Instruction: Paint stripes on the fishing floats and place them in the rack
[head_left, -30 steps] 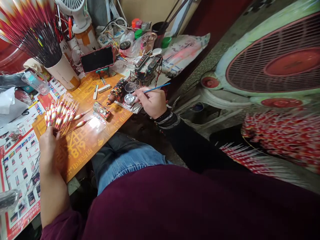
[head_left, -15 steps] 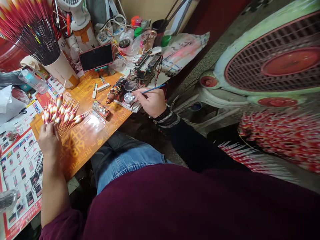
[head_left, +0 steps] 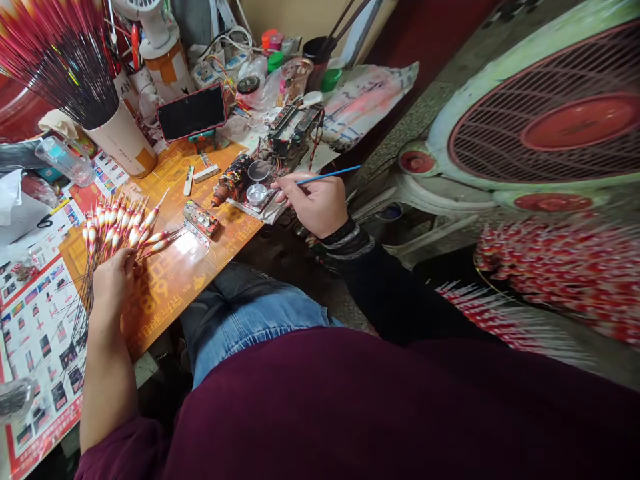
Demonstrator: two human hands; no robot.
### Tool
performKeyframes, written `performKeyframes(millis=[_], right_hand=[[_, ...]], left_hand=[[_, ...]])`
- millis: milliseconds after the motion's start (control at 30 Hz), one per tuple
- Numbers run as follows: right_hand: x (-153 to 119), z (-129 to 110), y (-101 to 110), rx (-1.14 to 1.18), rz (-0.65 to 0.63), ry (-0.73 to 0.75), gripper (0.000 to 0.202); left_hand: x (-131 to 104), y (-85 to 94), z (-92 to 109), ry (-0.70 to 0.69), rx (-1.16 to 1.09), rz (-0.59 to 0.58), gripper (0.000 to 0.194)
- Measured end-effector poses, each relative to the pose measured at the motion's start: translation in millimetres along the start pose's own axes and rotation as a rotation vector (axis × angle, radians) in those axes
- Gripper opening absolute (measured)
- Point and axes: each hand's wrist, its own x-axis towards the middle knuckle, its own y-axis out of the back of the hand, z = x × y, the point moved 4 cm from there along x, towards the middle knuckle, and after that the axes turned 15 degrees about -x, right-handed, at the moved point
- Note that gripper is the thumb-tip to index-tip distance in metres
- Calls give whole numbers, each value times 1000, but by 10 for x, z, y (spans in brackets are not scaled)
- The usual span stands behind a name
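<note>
My left hand (head_left: 114, 273) is closed in a pinch on a fishing float (head_left: 151, 219); its stem is partly hidden by the fingers, and its tip points up to the right. Close by, several more white, yellow and red floats (head_left: 107, 223) lie in a fan, their dark thin stems trailing toward me. My right hand (head_left: 317, 203) grips a thin paintbrush with a blue handle (head_left: 333, 175). The brush tip is too small to make out. Just left of those fingers is a small clear pot (head_left: 257, 194) with its round lid (head_left: 259, 171) raised.
A paint-spattered motor device (head_left: 233, 179) and metal rig (head_left: 293, 130) stand behind the pot. A phone (head_left: 193, 113) leans on a stand. A small spattered block (head_left: 201, 220) lies between my hands. At right are a large fan (head_left: 540, 127) and bunched red floats (head_left: 560, 273).
My left hand has shifted right, and the float in it has swung right and lower. My right hand has drawn back to the right with the brush, away from the pot.
</note>
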Motion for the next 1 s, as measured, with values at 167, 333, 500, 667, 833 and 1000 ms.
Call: performKeyframes(millis=[167,333,500,667,833,1000], right_hand=[[-20,-39,75,1,-16,48,22],[-30,-80,169,-32,-59,79,17],[-36,-30,232,52,-39,-15,24],[-10,123,66,303,-87,-157,48],[-1,288,-77,426,-140,-279,53],[-3,390,-27,406,-96,-255,43]], left_hand=[[6,10,-31,15,-48,35,33],[8,12,-26,33,-7,71,34],[18,4,-16,49,45,63,32],[2,-10,17,2,41,36,34],[-9,-2,43,-39,68,36,39],[-1,-9,-55,-62,86,53,37]])
